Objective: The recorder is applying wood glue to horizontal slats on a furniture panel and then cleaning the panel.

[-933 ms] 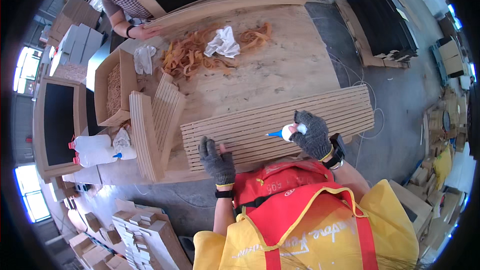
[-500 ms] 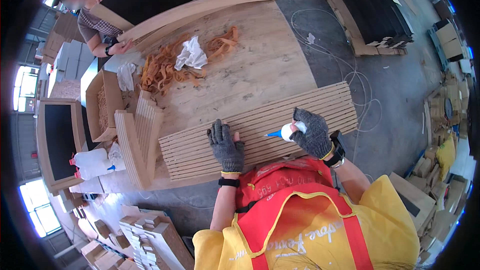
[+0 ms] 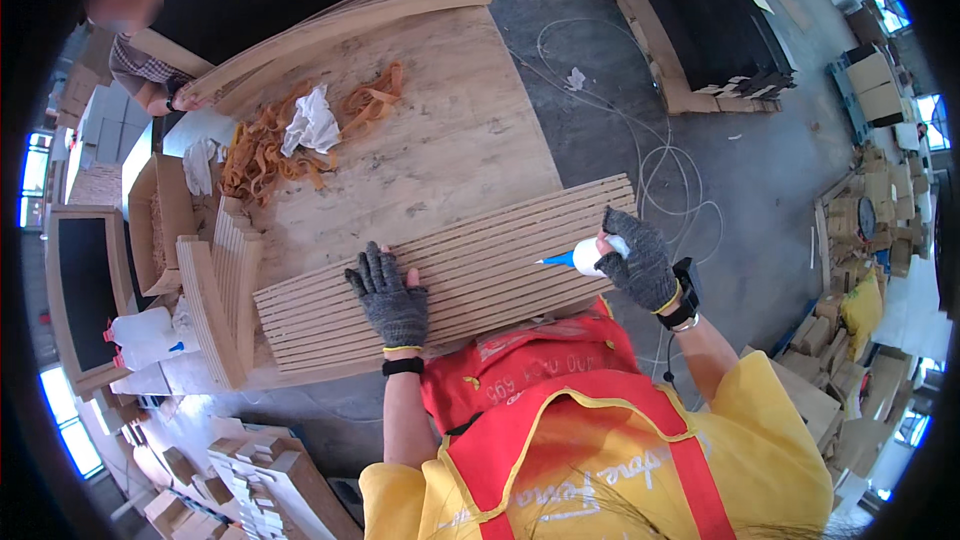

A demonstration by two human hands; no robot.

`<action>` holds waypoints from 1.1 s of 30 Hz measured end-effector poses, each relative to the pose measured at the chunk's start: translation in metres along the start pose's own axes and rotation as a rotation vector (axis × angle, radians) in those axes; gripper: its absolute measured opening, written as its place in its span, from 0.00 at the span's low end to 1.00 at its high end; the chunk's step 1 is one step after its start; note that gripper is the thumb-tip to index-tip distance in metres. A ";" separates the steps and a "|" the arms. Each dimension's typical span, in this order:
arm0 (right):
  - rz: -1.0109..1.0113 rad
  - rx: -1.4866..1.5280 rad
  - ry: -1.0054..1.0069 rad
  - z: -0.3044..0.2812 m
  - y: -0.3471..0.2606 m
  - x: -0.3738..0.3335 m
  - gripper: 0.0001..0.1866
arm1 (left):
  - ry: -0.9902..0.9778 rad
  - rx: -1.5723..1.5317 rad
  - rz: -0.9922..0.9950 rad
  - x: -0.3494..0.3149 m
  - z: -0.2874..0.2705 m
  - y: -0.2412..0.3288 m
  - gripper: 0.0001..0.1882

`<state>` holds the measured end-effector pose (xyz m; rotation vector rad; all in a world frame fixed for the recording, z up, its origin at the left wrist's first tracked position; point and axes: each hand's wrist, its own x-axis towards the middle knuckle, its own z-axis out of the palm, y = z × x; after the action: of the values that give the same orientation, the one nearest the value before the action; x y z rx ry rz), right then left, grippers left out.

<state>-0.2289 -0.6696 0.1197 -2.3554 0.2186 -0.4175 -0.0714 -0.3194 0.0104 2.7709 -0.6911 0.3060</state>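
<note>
A row of long, narrow wooden slats (image 3: 480,275) lies side by side along the table's near edge, thin gaps showing between them. My left hand (image 3: 390,302), in a grey glove with bare fingertips, rests flat on the slats left of their middle, fingers stretched out. Wrapped round a white squeeze bottle (image 3: 592,257) is my right hand (image 3: 643,265), gloved the same way. The bottle is tilted almost level over the right part of the slats, its blue nozzle pointing left. Whether the tip touches the wood, I cannot tell.
On the wooden table (image 3: 470,130) lie orange strips (image 3: 262,155) and a crumpled white cloth (image 3: 312,122). Stacked wood pieces (image 3: 215,290) stand left of the slats. Across the table a person's hand (image 3: 188,100) touches a long board (image 3: 340,35). A hose (image 3: 665,150) coils on the floor.
The whole view has shifted, so the table sits farther left. My right hand and the bottle have moved right along the slats. My left hand stays at about the same place on them.
</note>
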 end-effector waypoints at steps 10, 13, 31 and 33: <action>0.088 -0.013 -0.070 -0.059 0.062 -0.009 0.12 | 0.024 0.022 0.008 -0.001 0.004 -0.001 0.31; 0.176 0.035 -0.085 -0.074 0.065 -0.008 0.11 | 0.011 0.023 -0.005 -0.002 0.003 -0.001 0.30; 0.062 -0.141 -0.034 -0.104 0.074 -0.004 0.13 | 0.009 0.020 0.000 -0.001 0.002 -0.001 0.29; 0.108 -0.109 -0.040 -0.105 0.078 -0.004 0.13 | -0.007 0.029 -0.007 -0.001 0.003 -0.002 0.29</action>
<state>-0.2734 -0.7916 0.1376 -2.4422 0.3561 -0.3133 -0.0711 -0.3181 0.0064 2.8021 -0.6844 0.3073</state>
